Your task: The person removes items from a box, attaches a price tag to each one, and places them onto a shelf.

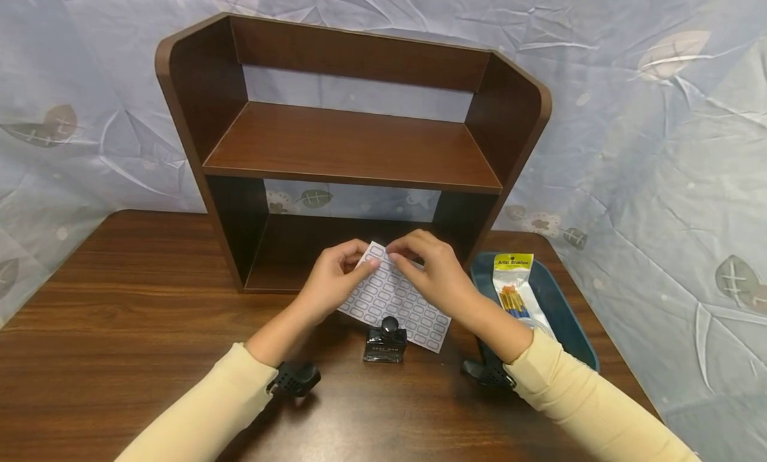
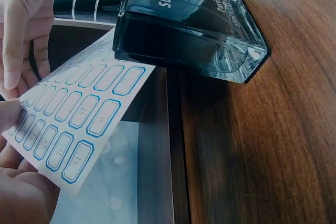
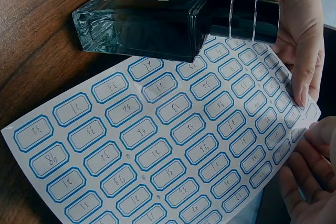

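Note:
A white sheet of label stickers (image 1: 383,294), printed with rows of blue-framed, numbered boxes, slants behind the perfume bottle (image 1: 385,349). My left hand (image 1: 331,275) pinches the sheet near its upper left corner, thumb on the printed face and fingers behind. At the top edge, my right hand (image 1: 440,270) pinches the sheet between thumb and fingertips, close to the left thumb. Whether a single label is lifted there is too small to tell. The dark glass bottle stands upright with a black cap and, in the right wrist view, partly covers the sheet (image 3: 142,145).
Behind the hands stands a brown two-tier shelf (image 1: 353,146) on the wooden table (image 1: 120,329). On the right, a dark blue tray (image 1: 563,309) holds a packet of artist brushes (image 1: 515,289). A patterned cloth (image 1: 629,149) hangs behind.

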{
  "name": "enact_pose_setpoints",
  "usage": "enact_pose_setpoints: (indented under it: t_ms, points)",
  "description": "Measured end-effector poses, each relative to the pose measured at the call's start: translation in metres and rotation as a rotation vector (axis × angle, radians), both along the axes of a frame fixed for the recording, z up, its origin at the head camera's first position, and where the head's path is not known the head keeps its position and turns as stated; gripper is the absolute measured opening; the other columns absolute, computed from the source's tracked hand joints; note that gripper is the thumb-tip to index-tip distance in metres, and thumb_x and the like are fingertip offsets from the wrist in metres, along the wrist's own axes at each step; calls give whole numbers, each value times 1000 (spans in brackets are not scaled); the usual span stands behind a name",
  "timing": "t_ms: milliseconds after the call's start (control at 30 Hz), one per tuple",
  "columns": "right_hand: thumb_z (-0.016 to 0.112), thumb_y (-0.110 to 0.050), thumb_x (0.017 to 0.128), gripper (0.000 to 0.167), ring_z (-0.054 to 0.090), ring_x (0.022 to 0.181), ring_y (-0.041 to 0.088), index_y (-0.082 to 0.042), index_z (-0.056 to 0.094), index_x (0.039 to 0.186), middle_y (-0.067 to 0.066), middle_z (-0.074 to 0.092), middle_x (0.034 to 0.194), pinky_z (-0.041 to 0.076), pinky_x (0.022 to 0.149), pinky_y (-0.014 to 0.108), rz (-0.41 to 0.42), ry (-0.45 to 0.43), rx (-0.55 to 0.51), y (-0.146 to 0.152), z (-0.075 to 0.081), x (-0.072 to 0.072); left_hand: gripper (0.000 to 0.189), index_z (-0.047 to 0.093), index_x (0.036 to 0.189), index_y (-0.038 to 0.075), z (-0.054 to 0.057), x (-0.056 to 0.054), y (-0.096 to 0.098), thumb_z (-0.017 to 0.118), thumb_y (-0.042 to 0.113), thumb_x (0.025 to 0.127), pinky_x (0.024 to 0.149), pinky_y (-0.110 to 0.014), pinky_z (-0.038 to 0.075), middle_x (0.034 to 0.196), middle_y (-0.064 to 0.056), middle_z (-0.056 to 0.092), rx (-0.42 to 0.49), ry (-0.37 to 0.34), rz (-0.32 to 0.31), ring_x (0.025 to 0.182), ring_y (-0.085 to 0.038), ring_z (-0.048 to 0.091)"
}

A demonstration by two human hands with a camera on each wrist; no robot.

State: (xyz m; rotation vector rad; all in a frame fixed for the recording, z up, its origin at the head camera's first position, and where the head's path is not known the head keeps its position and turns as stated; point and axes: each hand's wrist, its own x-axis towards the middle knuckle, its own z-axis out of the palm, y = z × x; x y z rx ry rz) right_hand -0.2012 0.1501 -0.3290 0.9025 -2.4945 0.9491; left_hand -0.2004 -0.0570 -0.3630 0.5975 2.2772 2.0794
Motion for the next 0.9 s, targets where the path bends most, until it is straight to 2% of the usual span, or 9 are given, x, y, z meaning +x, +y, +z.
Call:
enact_pose_setpoints:
  t_ms: [167,533,900]
  points:
    - [73,-7,97,12,70,97,22,-3,75,108,11,73,105,63,87,39,2,-1,-8,-2,-1,0,17,68,114,-6,0,1,0,64,5,102,67,-26,62,107,-29,76,0,3,-8,78,-11,71]
    - [73,-7,97,14,70,97,22,-2,74,110,11,73,107,63,87,37,1,-8,-1,-6,-2,0,21,67,120,-8,-1,1,1,63,4,103,66,-24,61,110,-31,74,36,-40,-10,78,-11,69]
    - [75,-7,96,13,71,95,20,-3,73,108,10,73,104,63,87,36,-16,-14,-5,-8,-3,0,19,69,117,-6,-2,1,3,64,5,102,66,-24,61,109,-29,75,34,-21,-2,78,-12,69]
